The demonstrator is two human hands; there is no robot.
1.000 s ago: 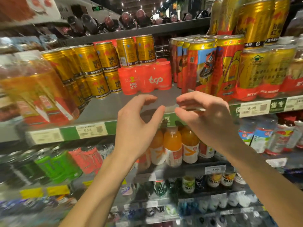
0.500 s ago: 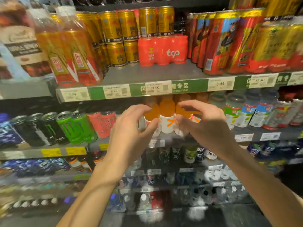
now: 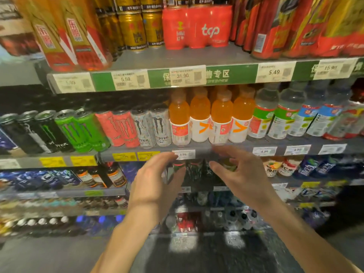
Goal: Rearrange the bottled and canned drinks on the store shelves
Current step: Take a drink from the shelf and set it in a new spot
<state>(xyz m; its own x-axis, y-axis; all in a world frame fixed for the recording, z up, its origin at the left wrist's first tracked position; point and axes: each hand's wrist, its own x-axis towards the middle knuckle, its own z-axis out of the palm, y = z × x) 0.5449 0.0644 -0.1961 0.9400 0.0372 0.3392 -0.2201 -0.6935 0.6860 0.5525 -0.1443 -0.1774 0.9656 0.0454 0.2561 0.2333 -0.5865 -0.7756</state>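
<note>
Both hands raised in front of the middle shelf (image 3: 232, 149), empty: left hand (image 3: 155, 182) has a wide grip, fingers spread and loosely bent, fingertips by the 3.99 price tag (image 3: 183, 154) on the shelf's front edge; right hand (image 3: 241, 174) also has a wide grip, fingers splayed, tips blurred, just below the same edge, holding nothing. Neither hand touches a drink. On the middle shelf just above the hands, four orange juice bottles (image 3: 210, 117) stand upright in a front row with more behind, orange liquid filling them to the neck, white labels low. Toward the shelf's left end, upright energy drink cans: white (image 3: 152, 128), red (image 3: 123, 130), green (image 3: 79, 131), black (image 3: 29, 133). Toward its right end, clear water bottles (image 3: 274, 113) with green and blue labels, clear liquid inside. Top shelf (image 3: 177, 59): red tcp multipack (image 3: 197, 26) at centre, set back from the front edge, gold cans (image 3: 134, 29) beside it on the left, amber tea bottles (image 3: 76, 34) at the left end, tall red-and-gold cans (image 3: 279, 26) toward the right end. Price strip (image 3: 222, 74) along its front edge reads 5.59, 31.90, 5.49. Lower shelves hold more bottles and cans, too blurred to tell.
</note>
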